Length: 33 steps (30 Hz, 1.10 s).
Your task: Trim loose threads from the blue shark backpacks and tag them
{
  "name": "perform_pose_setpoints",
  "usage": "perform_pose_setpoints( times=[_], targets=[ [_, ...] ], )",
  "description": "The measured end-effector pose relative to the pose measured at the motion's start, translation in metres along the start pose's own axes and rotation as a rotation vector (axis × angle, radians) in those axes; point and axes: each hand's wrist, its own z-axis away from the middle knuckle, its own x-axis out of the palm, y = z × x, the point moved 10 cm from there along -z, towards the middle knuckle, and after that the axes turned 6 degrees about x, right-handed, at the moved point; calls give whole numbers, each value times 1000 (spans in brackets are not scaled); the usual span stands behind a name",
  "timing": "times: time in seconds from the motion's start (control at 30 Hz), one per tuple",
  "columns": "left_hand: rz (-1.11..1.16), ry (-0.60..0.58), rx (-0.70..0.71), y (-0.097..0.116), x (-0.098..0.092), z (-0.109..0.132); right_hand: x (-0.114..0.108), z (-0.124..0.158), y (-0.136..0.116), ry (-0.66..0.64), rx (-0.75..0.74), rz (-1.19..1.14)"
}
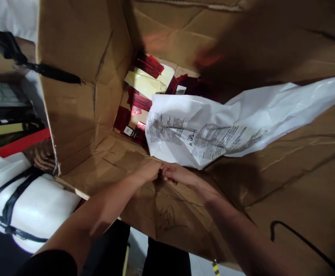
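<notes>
Both my arms reach down into a large, deep cardboard box (69,122). My left hand (150,170) is closed, its fingertips meeting those of my right hand (178,173) at the near inner wall. My right hand is closed too. A small dark bit shows between them, too hidden to name. Just beyond my hands lies a crumpled white plastic bag (181,134) with printed text and a handwritten mark, stretching up toward the right side. Under and beside it are red packets (141,101), a yellow sheet (147,82) and a white label (129,131).
A black knotted strip (55,73) hangs on the left wall, and a black cord (299,237) runs at lower right. Outside to the left are another person's hand (42,157) and a white bundle with black straps (41,207).
</notes>
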Motion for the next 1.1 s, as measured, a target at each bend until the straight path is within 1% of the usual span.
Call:
perform_pose_setpoints(
  times=[0.07, 0.1, 0.13, 0.17, 0.2, 0.23, 0.27, 0.33, 0.37, 0.43, 0.5, 0.53, 0.6, 0.67, 0.77, 0.83, 0.87, 0.9, 0.93, 1.0, 1.1],
  targets=[
    [-19, 11, -18, -1, -9, 1, -16, 1, -13, -102, -14, -130],
    [-33, 20, -22, 0, -14, 2, -29, -6, -22, -118, -26, -160],
    [-40, 23, -39, 0, -18, 4, -45, -17, -33, -85, -45, -164],
    [-44, 18, -58, 0, -20, 7, -61, -31, -45, -14, -78, -166],
    [-46, -2, -70, 1, -20, 9, -77, -47, -59, 80, -123, -175],
    [-48, -29, -67, 4, -18, 12, -87, -65, -73, 169, -163, -185],
    [-53, -53, -46, 9, -15, 16, -89, -84, -84, 227, -188, -183],
    [-77, -52, 34, 23, -16, 24, -77, -123, -104, 294, -211, -100],
    [-100, -26, 71, 29, -20, 28, -67, -139, -115, 324, -230, -12],
    [-141, 27, 95, 37, -32, 36, -52, -163, -134, 412, -266, 260],
    [-149, 1, 62, 37, -41, 40, -42, -179, -146, 463, -253, 514],
    [-142, -36, 38, 35, -43, 41, -43, -184, -147, 483, -220, 598],
    [-117, -103, 13, 33, -44, 40, -51, -186, -144, 523, -163, 669],
    [-111, -120, 17, 34, -42, 38, -57, -182, -138, 557, -169, 756],
    [-138, -54, 53, 41, -39, 37, -56, -175, -114, 541, -160, 922],
    [-164, 9, 82, 48, -41, 39, -58, -172, -91, 535, -90, 948],
    [-171, 16, 83, 50, -41, 41, -60, -171, -82, 541, -56, 943],
    [-173, -3, 81, 51, -41, 42, -60, -170, -75, 545, -35, 942],
    [-174, -27, 77, 52, -41, 43, -58, -171, -72, 544, -30, 943],
    [-175, -86, 79, 54, -43, 45, -48, -175, -76, 523, -63, 945],
    [-165, -123, 95, 58, -48, 45, -22, -184, -90, 465, -133, 954]
  ],
)
